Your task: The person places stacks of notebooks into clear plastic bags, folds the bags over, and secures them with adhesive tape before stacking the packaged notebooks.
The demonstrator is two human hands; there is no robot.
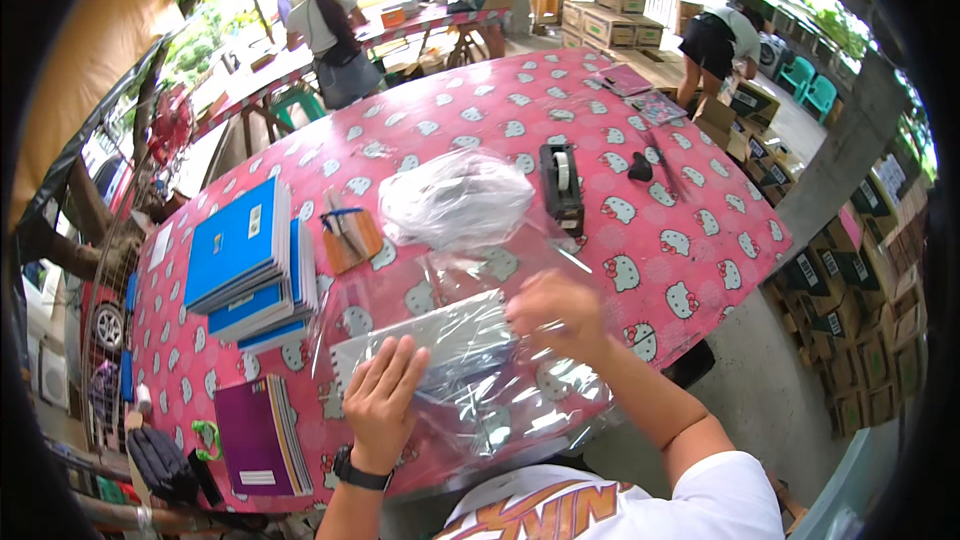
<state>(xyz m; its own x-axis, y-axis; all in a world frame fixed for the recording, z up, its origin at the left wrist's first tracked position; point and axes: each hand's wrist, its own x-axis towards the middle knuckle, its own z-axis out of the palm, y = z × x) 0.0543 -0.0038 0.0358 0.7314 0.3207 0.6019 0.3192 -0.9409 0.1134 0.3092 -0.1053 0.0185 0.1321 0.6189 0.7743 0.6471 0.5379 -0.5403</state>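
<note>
A spiral-bound notebook point(440, 342) with a pale cover lies at the table's near side, with shiny clear plastic bags point(490, 405) over and around it. My left hand point(385, 390), a dark watch on its wrist, rests flat on the notebook's left end, fingers stretched out. At the notebook's right end my right hand point(562, 315) is curled and slightly blurred. Its fingers seem closed on an edge of the clear plastic, though the fingertips are partly hidden. Just beyond lies a heaped bundle of clear plastic bags point(455, 195).
On the pink patterned table point(690, 250) are stacked blue notebooks point(235, 240), purple notebooks point(255, 435), a pen holder point(352, 240), a black tape dispenser point(562, 190) and a black pouch point(165, 465). Cartons point(850, 290) stand at right. Other people work at the back.
</note>
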